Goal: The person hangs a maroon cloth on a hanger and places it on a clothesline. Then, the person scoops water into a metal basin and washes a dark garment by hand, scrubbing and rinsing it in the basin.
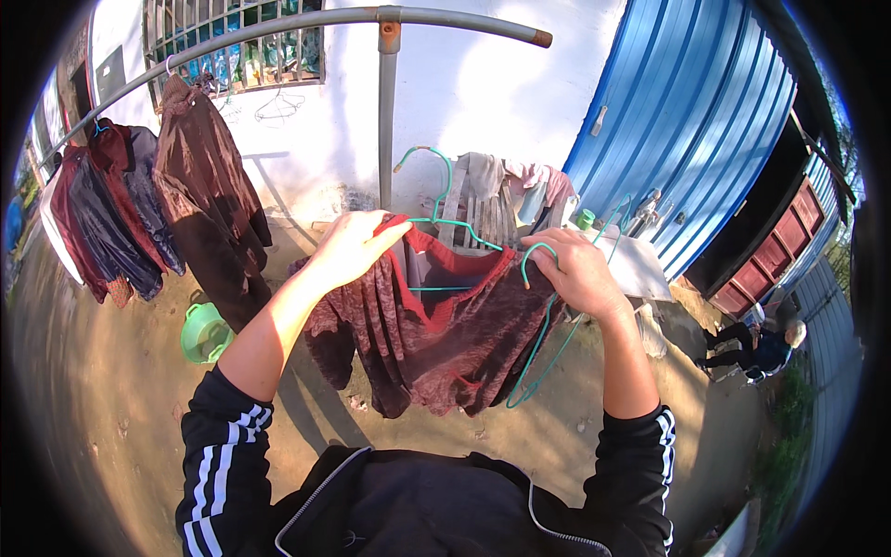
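A dark red V-neck knit sweater point(445, 348) spreads between my two hands, with a green wire hanger point(445, 221) inside its neck and the hook standing above the collar. My left hand point(358, 247) grips the sweater's shoulder at the hanger's left end. At the other shoulder, my right hand point(574, 268) holds the knit and a second green hanger point(541, 348), which hangs down beside the sweater with its hook over my fingers. The sweater's lower part droops in folds.
A metal clothes rail point(278, 31) crosses above, with a brown garment point(202, 160) and several jackets point(111, 209) hanging left. Below them sits a green basin point(206, 333). Cloths lie over a wooden rack point(480, 216) by a table point(630, 268). A person point(759, 348) sits far right.
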The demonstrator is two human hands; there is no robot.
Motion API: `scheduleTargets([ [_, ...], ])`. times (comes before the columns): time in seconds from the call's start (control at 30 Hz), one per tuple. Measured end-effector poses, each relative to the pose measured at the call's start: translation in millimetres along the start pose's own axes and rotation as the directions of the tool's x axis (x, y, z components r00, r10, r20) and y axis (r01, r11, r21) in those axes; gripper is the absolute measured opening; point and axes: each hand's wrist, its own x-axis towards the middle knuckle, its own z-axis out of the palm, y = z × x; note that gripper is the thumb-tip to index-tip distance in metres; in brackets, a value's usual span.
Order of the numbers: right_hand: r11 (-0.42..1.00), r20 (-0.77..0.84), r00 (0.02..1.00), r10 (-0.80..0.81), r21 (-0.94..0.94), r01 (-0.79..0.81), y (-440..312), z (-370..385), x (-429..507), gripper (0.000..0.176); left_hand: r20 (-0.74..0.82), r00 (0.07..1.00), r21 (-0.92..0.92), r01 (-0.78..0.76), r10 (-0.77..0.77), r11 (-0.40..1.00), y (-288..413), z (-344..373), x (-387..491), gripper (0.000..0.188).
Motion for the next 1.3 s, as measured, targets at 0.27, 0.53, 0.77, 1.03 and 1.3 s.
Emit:
scheduleTargets([
  [0.27, 0.942, 0.046, 0.961, 0.273, 0.188, -0.277, -8.8, 41.0, -5.6, 0.016, 0.012, 0.999, 0.145, -0.049, 0.048, 0.988, -7.5, -7.3, 9.2, 0.026],
  [0.53, 0.99, -0.063, 0.993, 0.096, 0.108, -0.089, -12.9, 44.9, 12.3, 0.01, -0.08, 0.996, 0.576, 0.01, 0.044, 0.817, -38.1, -69.6, 10.5, 0.039],
  [0.77, 0.963, -0.128, 0.969, 0.209, 0.2, -0.181, -41.8, 54.0, 52.3, 0.014, -0.186, 0.973, 0.372, 0.201, -0.14, 0.906, -31.0, -71.6, 5.7, 0.03],
  [1.03, 0.936, -0.382, 0.856, 0.347, 0.19, -0.295, -94.7, 14.8, 147.8, 0.026, -0.423, 0.83, 0.46, -0.147, 0.362, 0.876, -57.4, -123.0, 14.2, 0.071],
  [1.3, 0.855, -0.372, 0.78, 0.504, 0.087, -0.511, -131.0, 12.7, 254.9, 0.03, -0.549, 0.816, 0.122, -0.137, 0.182, 0.983, -149.2, -121.6, 42.3, 0.072],
])
